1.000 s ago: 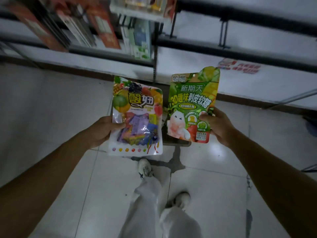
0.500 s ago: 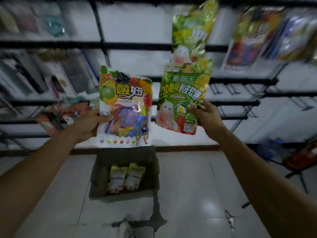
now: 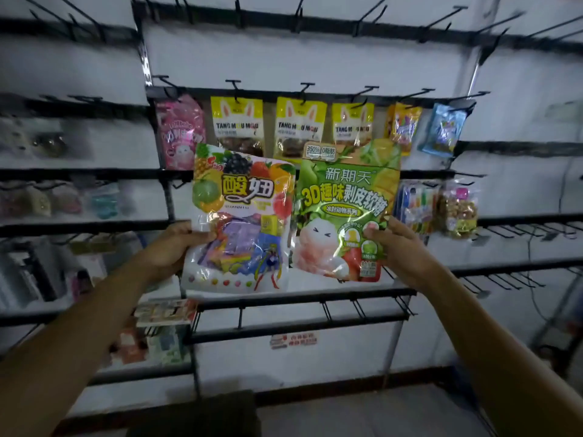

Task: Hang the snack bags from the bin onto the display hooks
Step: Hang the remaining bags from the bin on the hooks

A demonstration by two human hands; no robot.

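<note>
My left hand (image 3: pixel 172 244) grips the left edge of a white fruit-print candy bag (image 3: pixel 239 219), held upright in front of the rack. My right hand (image 3: pixel 399 247) grips the right edge of a green 3D gummy bag (image 3: pixel 340 209), upright beside it, the two bags almost touching. Both bags are raised in front of the display hooks (image 3: pixel 307 89) of the middle rack. The dark bin (image 3: pixel 192 414) shows only as a rim at the bottom edge; its contents are hidden.
Behind the bags hang a pink bag (image 3: pixel 179 134), three yellow rabbit-ear bags (image 3: pixel 236 124), an orange bag (image 3: pixel 403 124) and a blue bag (image 3: pixel 444 130). Bare hooks (image 3: pixel 362 307) line the lower rails. Blurred goods fill the left rack (image 3: pixel 63 200).
My view has risen from the floor and bin to the hook rack. Both hands have lifted their bags higher toward the rack, each keeping its hold.
</note>
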